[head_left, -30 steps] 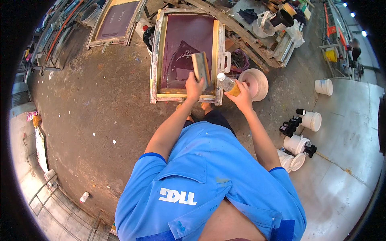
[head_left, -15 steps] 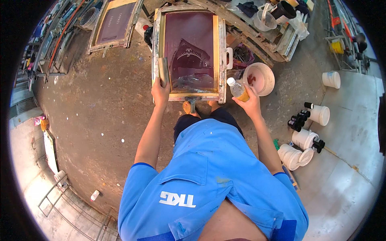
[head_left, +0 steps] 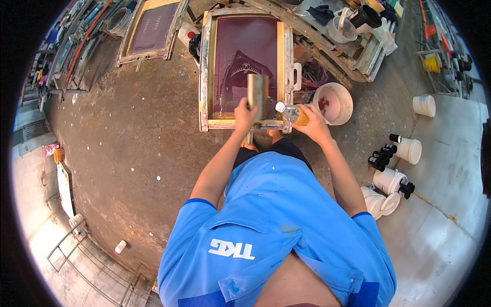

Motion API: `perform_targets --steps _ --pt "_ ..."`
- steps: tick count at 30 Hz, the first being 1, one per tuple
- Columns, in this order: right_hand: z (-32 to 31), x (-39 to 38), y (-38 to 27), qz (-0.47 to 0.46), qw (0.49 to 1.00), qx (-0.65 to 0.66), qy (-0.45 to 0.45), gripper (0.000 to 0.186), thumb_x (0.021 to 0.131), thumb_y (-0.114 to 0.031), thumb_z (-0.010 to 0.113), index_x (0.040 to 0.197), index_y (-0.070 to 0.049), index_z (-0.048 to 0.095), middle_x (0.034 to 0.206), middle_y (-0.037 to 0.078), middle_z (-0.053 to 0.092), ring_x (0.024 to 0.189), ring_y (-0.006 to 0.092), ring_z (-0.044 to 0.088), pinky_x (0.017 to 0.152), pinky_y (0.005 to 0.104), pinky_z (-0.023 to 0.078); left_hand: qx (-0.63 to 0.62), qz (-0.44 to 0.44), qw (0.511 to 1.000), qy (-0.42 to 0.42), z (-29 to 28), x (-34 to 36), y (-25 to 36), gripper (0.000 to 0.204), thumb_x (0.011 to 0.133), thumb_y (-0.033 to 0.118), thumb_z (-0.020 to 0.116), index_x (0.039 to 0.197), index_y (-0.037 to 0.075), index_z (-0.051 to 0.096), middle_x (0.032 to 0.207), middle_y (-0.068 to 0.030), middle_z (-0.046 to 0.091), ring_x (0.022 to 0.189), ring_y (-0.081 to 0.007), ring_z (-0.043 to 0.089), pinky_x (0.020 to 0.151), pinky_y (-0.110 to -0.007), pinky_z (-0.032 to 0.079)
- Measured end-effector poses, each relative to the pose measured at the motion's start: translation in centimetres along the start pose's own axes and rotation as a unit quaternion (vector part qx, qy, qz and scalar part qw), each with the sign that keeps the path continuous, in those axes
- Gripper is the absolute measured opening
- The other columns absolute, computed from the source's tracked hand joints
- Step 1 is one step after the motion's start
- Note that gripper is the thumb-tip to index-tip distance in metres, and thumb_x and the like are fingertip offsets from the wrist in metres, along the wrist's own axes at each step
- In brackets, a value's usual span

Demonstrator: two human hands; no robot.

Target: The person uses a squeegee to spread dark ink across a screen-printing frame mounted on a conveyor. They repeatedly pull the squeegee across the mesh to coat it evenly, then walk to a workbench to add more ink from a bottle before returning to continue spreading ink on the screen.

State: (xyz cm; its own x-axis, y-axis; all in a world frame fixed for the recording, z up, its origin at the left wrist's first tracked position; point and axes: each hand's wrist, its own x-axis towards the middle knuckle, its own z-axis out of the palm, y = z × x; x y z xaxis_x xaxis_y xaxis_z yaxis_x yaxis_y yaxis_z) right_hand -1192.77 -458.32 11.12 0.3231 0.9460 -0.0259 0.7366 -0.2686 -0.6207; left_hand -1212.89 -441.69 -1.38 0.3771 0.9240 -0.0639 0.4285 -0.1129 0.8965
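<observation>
My left hand (head_left: pixel 245 117) grips a flat, slightly motion-blurred squeegee-like blade (head_left: pixel 258 92) over the lower right of a framed purple screen (head_left: pixel 245 43), which bears a pale arched design and a wet, darker patch. My right hand (head_left: pixel 313 122) is closed around a clear plastic bottle (head_left: pixel 290 112) with a white cap and yellowish lower part, held tilted toward the left at the screen's lower right corner. A round pail (head_left: pixel 338 105) with pinkish contents is just right of it.
A second framed screen (head_left: pixel 151 28) lies at the upper left. A cluttered wooden bench (head_left: pixel 337 64) with containers stands at upper right. White buckets (head_left: pixel 409 150) and several black bottles (head_left: pixel 381 157) line the right side. A metal rail frame (head_left: pixel 66 253) is at lower left.
My left hand and blade swung to the screen's left edge, then came back rightward. My right hand shifted outward, then slightly back left, the bottle tipping further toward horizontal.
</observation>
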Motion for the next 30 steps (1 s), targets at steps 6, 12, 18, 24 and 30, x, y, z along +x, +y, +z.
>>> perform_targets --steps 6,12,18,24,30 --pt "-0.2 -0.6 1.3 0.008 0.999 0.004 -0.034 0.066 0.073 -0.029 0.084 0.13 -0.008 0.059 0.114 0.014 0.057 0.108 0.0344 0.059 0.09 0.0425 0.05 0.147 -0.014 0.986 0.071 -10.2 1.9 -1.9 0.032 0.082 0.023 0.076 0.097 -0.001 0.06 0.08 -0.0197 0.066 0.073 -0.036 0.066 0.066 -0.044 0.05" --pt "-0.5 0.6 2.8 0.0 0.994 -0.054 -0.098 0.066 0.07 -0.028 0.084 0.129 -0.011 0.06 0.112 0.012 0.055 0.107 0.0327 0.059 0.087 0.042 0.05 0.168 0.005 0.981 0.095 -10.7 0.7 -2.0 0.03 0.082 0.02 0.075 0.097 0.0 0.057 0.083 -0.0213 0.065 0.076 -0.0398 0.065 0.068 -0.046 0.05" --pt "1.1 3.1 2.6 -0.051 0.961 -0.231 -0.142 0.06 0.068 -0.029 0.084 0.123 -0.018 0.064 0.109 0.01 0.055 0.111 0.0302 0.056 0.091 0.045 0.047 0.057 0.0 0.997 0.042 -3.7 0.6 1.5 0.029 0.082 0.016 0.076 0.089 0.001 0.052 0.072 -0.0193 0.061 0.068 -0.0368 0.063 0.063 -0.044 0.047" --pt "3.7 5.6 -0.1 -0.095 0.917 -0.347 -0.174 0.033 0.069 -0.026 0.082 0.099 -0.015 0.074 0.107 0.012 0.06 0.108 0.0289 0.059 0.088 0.043 0.048 0.004 0.041 0.992 0.117 -7.0 2.2 0.2 0.029 0.082 0.018 0.076 0.093 0.001 0.055 0.075 -0.0193 0.064 0.069 -0.034 0.065 0.063 -0.043 0.048" --pt "5.1 6.2 -0.3 -0.104 0.918 -0.333 -0.187 0.037 0.067 -0.029 0.085 0.099 -0.014 0.074 0.107 0.013 0.062 0.106 0.0298 0.061 0.087 0.0435 0.049 0.125 -0.017 0.987 0.095 -12.8 2.5 -0.8 0.033 0.085 0.022 0.074 0.1 -0.001 0.056 0.084 -0.0221 0.066 0.077 -0.0358 0.067 0.07 -0.043 0.051"
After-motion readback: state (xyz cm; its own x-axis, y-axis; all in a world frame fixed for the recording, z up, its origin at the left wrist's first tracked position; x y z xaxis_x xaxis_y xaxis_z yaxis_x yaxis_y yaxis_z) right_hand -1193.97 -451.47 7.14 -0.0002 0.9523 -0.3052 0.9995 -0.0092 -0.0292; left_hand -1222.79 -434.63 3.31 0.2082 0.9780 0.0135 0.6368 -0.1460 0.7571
